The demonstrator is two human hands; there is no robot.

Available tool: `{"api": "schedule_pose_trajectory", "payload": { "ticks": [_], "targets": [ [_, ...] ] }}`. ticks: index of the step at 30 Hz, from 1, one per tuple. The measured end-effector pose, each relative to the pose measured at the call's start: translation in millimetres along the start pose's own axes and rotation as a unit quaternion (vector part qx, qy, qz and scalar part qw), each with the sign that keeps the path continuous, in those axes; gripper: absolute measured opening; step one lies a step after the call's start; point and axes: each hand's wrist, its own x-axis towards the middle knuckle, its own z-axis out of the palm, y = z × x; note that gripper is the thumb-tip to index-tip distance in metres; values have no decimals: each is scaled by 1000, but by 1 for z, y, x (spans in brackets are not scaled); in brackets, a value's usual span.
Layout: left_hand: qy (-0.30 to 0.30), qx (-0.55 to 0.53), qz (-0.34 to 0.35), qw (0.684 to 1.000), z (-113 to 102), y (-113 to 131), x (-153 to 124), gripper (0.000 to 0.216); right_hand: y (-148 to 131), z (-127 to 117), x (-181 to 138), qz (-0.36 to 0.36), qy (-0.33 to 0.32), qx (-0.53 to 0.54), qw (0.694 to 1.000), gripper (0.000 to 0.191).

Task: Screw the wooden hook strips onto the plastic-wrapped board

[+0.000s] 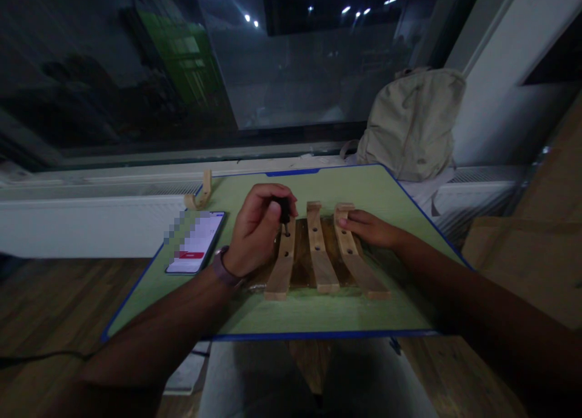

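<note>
My left hand (257, 236), with a watch on its wrist, is closed around the black handle of a small screwdriver (284, 212). The tool points down, its tip at a hole in the left curved wooden strip (282, 266). My right hand (369, 229) grips the right curved wooden strip (353, 260) near its far, hooked end, thumb on top and fingers partly hidden. Between them lies the middle curved wooden strip (319, 254), touched by neither hand. Each strip has two dark holes and rests across a brown, shiny flat piece (301, 260).
A green table (318, 318) with a blue edge carries everything. At left lies a lit phone (195, 242), with another curved wooden piece (200, 195) beyond it. A backpack (413, 124) stands on the sill by the window, and a cardboard box (522, 260) is at right.
</note>
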Motion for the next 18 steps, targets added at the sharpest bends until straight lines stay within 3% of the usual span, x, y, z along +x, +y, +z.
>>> {"api": "schedule_pose_trajectory", "payload": {
  "ticks": [4, 8, 11, 15, 18],
  "targets": [
    [11, 87, 48, 995, -5, -5, 1, 21, 0, 0, 0, 1, 3, -3, 1000, 48],
    [45, 104, 11, 994, -8, -6, 1, 24, 1, 0, 0, 9, 3, 4, 1000, 50],
    [46, 85, -6, 995, -8, -5, 1, 26, 0, 0, 0, 12, 5, 8, 1000, 50],
    [-1, 22, -19, 1000, -4, -2, 3, 24, -2, 1, 0, 6, 3, -3, 1000, 52],
    [16, -20, -22, 999, -1, -1, 3, 19, -4, 1, 0, 8, 2, -4, 1000, 56]
  ]
}}
